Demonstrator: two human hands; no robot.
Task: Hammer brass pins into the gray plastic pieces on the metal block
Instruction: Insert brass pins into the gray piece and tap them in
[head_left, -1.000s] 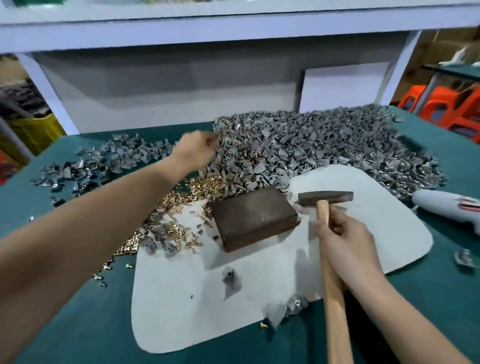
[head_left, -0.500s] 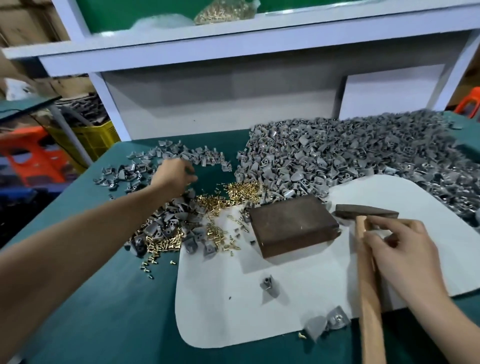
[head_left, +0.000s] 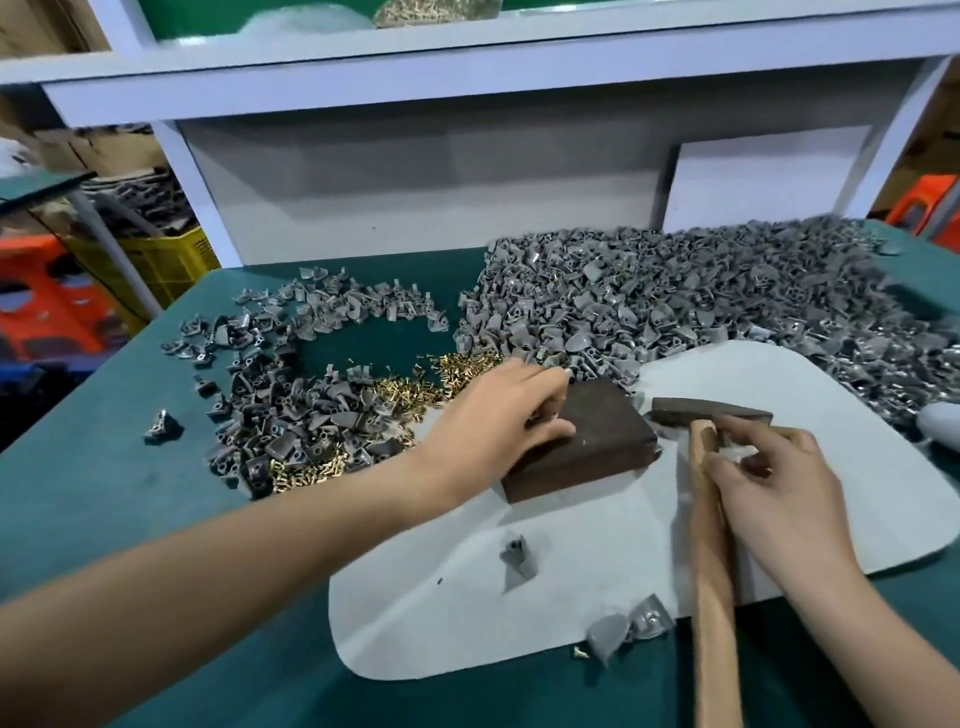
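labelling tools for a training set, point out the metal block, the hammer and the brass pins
metal block (head_left: 608, 434), head view, bare top face
hammer (head_left: 711, 414), head view, steel head
brass pins (head_left: 410, 392), head view, middle of the heap

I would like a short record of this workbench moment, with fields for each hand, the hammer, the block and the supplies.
left hand: pinches a gray piece at the left edge of the metal block
right hand: holds the hammer near its head
hammer head: rests on the white mat, right of the block
brass pins: heaped left of the block
gray pile: behind the block
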